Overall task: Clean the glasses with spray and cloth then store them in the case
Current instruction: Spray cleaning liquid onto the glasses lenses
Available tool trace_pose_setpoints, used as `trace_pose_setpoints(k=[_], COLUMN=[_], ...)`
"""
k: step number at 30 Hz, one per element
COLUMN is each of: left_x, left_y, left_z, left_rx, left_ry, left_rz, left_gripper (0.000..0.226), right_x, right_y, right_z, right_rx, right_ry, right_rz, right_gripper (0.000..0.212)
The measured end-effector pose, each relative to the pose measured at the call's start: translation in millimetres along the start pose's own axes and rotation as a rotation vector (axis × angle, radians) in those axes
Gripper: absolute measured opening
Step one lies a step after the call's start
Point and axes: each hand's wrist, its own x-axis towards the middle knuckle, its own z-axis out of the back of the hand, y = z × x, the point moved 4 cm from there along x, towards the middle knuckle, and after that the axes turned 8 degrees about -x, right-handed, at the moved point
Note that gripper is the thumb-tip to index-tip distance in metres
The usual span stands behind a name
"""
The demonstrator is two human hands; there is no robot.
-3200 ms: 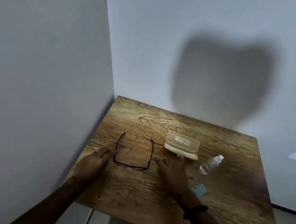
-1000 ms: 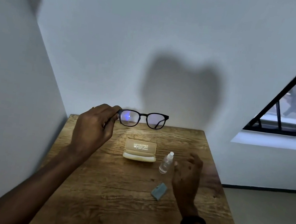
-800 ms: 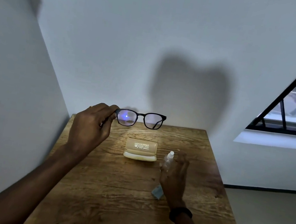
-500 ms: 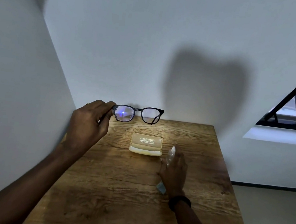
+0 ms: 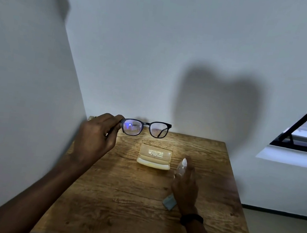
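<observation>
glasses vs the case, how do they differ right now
The glasses are held up above the table by the left hand, while the case rests on the wood. The glasses have a thin black frame with clear lenses; the case is a pale cream box with printed text on its lid. Neither is touched by the right hand.

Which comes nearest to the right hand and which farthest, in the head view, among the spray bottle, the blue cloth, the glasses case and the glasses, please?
From the right hand:
1. Spray bottle, at its fingers; blue cloth, half hidden under its wrist. Too close to call.
2. Glasses case, open, on the table to its left.
3. Glasses, held up by the left hand, farthest.
</observation>
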Motion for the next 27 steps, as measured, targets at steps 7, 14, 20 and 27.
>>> trace_pose_setpoints(k=[7, 14, 20, 27], left_x=[-5, -8, -9, -13], left_y=[7, 2, 3, 2], left_z=[-9, -28, -32, -33], left_rx=[-0.036, -0.081, -0.073, -0.062], left_ry=[-0.02, 0.043, 0.053, 0.061], left_rz=[0.056, 0.023, 0.013, -0.008], left_gripper=[0.018, 0.021, 0.021, 0.019], right_x=[21, 22, 5, -3], right_y=[51, 117, 153, 171], right_z=[91, 142, 144, 128], right_rx=[0.19, 0.239, 0.09, 0.033], right_ry=[-0.156, -0.056, -0.103, -0.012], right_rz=[0.148, 0.333, 0.426, 0.459], right_gripper=[0.075, 0.067, 0.069, 0.063])
